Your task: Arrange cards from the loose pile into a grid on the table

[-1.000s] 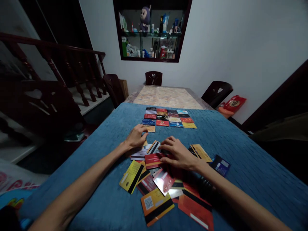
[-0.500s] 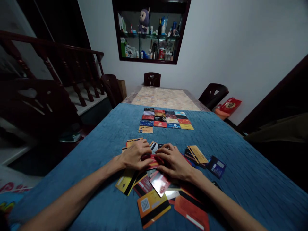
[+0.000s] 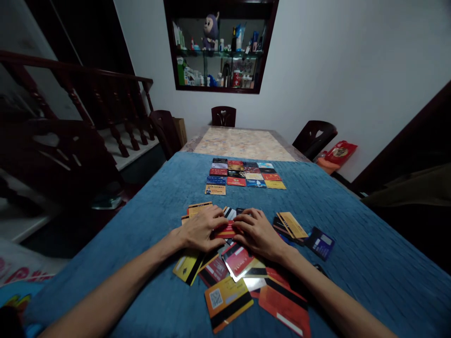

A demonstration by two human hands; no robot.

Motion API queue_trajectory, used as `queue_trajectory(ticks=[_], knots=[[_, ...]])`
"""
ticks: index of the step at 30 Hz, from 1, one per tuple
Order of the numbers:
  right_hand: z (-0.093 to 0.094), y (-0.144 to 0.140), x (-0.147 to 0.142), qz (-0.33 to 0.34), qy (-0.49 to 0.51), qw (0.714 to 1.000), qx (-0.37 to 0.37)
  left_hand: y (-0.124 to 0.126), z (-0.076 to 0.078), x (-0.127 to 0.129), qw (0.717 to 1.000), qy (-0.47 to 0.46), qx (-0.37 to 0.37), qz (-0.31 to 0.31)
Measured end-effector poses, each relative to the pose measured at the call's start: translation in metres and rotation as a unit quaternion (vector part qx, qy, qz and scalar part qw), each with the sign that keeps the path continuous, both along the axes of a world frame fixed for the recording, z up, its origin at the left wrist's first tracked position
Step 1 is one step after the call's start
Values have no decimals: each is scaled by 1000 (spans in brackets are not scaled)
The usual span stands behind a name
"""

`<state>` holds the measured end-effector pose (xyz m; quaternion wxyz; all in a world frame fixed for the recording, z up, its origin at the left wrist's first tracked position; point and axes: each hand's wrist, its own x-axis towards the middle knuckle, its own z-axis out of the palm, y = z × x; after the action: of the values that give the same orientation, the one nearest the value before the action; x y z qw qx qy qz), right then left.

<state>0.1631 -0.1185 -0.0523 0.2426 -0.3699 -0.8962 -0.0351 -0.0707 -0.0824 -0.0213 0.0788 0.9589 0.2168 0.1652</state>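
A red card (image 3: 225,230) lies between my two hands, over a loose heap of cards. My left hand (image 3: 203,228) grips its left end with fingers curled and thumb below. At the right end, the bent fingers of my right hand (image 3: 256,233) hold the same card. Just below them are a pink-red card (image 3: 237,259) with a dark stripe and a yellow card (image 3: 189,266). Nearer to me lie an orange card (image 3: 228,300) with a QR code and a red-orange card (image 3: 284,307). My hands hide part of the heap.
Farther up the blue cloth (image 3: 141,225), several cards (image 3: 236,181) lie in neat rows, with one orange card (image 3: 215,189) at the lower left. To the right of my hands are a gold card (image 3: 292,225) and a dark blue card (image 3: 320,242). Chairs (image 3: 314,138) stand around the table.
Both hands stay around the red card, which now shows more plainly between the fingers. The pink-red card below lies at a different tilt, its dark stripe now showing. The view has shifted slightly.
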Motion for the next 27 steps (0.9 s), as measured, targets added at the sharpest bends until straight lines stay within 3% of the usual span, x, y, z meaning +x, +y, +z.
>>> queue_trajectory(ticks=[7,18,27], knots=[[-5,4,4,2,23,1000,16,7,-8,-1,998,-37,-40,14],[4,-2,7,13,42,998,-35,6,-3,-3,997,-73,-39,2],[-2,0,9,2,106,994,8,7,0,-2,991,-124,-43,-2]])
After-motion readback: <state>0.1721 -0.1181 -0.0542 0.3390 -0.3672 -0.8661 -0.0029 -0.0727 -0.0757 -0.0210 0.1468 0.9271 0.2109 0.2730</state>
